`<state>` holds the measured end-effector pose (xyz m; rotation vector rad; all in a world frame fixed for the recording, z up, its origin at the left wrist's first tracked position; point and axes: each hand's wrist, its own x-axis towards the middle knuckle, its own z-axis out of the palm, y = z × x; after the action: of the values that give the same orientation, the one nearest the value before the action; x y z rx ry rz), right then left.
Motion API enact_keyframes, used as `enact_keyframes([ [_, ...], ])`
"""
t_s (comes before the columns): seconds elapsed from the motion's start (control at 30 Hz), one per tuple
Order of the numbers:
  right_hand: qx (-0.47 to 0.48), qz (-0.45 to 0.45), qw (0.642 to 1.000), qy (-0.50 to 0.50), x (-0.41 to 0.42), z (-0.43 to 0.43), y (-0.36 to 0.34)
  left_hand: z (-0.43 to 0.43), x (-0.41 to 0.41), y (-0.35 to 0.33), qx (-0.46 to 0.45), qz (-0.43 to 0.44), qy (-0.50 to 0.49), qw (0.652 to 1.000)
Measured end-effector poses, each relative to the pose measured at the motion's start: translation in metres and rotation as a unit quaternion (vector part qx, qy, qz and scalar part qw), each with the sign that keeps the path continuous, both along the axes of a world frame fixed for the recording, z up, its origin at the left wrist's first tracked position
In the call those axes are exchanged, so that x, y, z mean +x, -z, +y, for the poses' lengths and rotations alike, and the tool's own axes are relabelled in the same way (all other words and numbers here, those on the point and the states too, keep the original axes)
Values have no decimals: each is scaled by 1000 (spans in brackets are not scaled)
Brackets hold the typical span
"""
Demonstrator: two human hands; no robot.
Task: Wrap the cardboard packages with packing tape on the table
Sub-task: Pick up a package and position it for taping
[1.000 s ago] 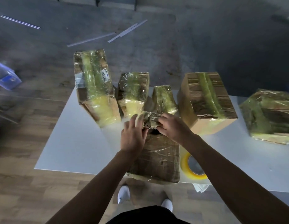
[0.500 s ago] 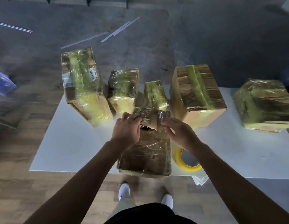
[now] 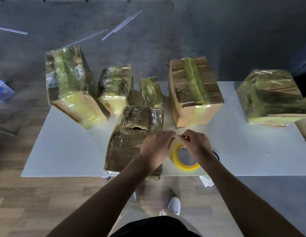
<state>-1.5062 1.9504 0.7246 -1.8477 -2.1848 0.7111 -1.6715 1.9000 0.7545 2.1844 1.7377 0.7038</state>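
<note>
A flat cardboard package (image 3: 131,139) covered in clear tape lies at the table's front edge, with a torn hole in its far end. A yellow roll of packing tape (image 3: 182,165) lies flat to its right. My left hand (image 3: 155,147) and my right hand (image 3: 195,144) hover above the roll and the package's right side. Their fingertips meet and pinch a thin pale sliver that looks like a strip of tape. The right hand hides the roll's far rim.
Several taped boxes stand along the back of the white table (image 3: 66,151): a tall box (image 3: 70,84), two small packages (image 3: 114,86) (image 3: 151,91), a large box (image 3: 193,89) and a wide package (image 3: 270,94). A further box edge (image 3: 305,129) shows at far right.
Both hands left the far end of the flat package and came back toward me and to the right, meeting above the tape roll. The package now lies flat, untouched.
</note>
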Motion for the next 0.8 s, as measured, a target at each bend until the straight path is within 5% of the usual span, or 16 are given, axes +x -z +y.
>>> enact_keyframes([
  [0.1,-29,-52,998,18,19,-3,10,6,30,2,-98,19,11,995],
  [0.43,-63,-114,991,13,65,-21,56,22,75,4,-173,176,12,969],
  [0.8,-105,-99,989,29,59,-4,59,22,68,-9,-180,159,-23,971],
])
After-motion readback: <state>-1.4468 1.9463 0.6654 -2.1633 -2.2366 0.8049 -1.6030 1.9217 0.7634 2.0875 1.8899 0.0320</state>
